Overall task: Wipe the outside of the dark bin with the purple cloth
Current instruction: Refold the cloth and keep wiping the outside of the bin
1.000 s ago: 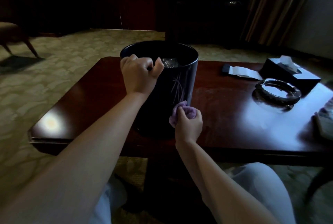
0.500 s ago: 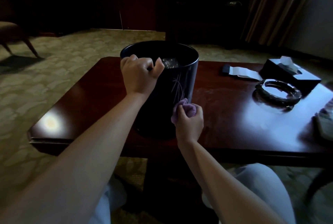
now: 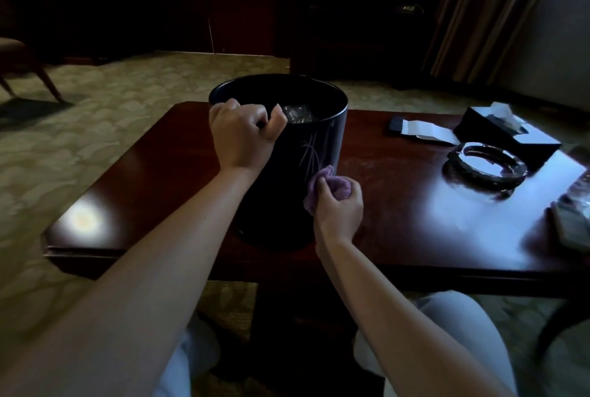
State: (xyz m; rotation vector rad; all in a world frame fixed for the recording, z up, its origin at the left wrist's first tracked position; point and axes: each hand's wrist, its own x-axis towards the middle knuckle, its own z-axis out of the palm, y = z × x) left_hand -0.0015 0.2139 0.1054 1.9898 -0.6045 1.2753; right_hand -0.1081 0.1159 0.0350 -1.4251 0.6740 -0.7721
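Purple cloth [image 3: 322,187], bunched in our right hand [image 3: 339,210], has climbed the dark bin [image 3: 306,154]; bin upright, mouth up. Left hand [image 3: 244,134] still grips its rim.

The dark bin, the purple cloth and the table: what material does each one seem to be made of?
Dark bin: looks like glossy lacquered wood or plastic, with pale painted grass strokes; cannot tell which.
Purple cloth: soft, matte fabric, bunched in folds.
Table: reddish wood, polished, with bright reflections of light.

Bare forearms [image 3: 153,269], no sleeves in view, pale light-grey trousers [image 3: 459,332] over both knees
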